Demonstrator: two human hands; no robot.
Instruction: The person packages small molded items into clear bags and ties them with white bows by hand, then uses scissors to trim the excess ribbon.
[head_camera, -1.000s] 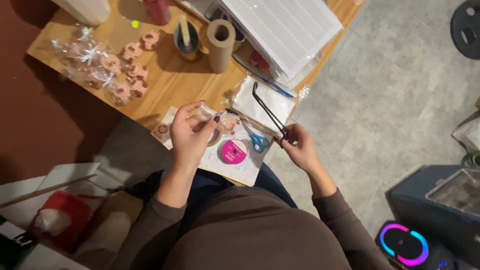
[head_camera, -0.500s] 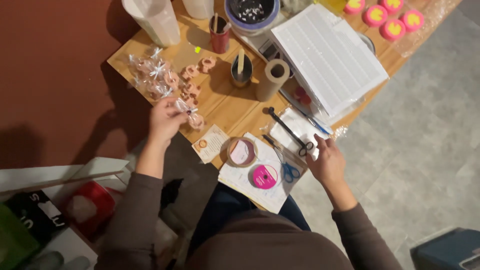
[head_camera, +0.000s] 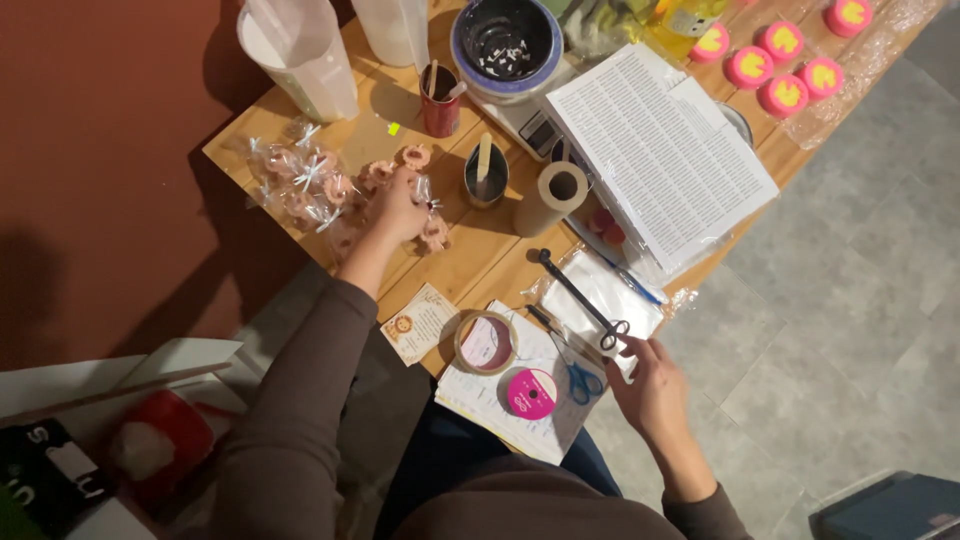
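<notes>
Hands apart over a crowded craft table

Left hand (head_camera: 398, 208) reaches out across the pale wooden table (head_camera: 470, 262) and rests, fingers curled, on a small pink ring-shaped piece wrapped in clear film (head_camera: 432, 232); whether it actually grips the piece I cannot tell. Just beyond its knuckles lie more wrapped pink pieces tied with pale bows (head_camera: 300, 185).

Right hand (head_camera: 652, 385) sits well apart at the near table edge, fingers loosely bent, fingertips touching the ring handles of long black metal tongs (head_camera: 580, 298), which lie across a clear plastic bag (head_camera: 610, 300).

Between the hands lie a roll of clear tape (head_camera: 486, 343), a bright pink ribbon spool (head_camera: 531, 392) and blue-handled scissors (head_camera: 570, 362). Farther off stand a brown cardboard tube (head_camera: 553, 197) and a thick sheet of white printed paper (head_camera: 660, 150).
</notes>
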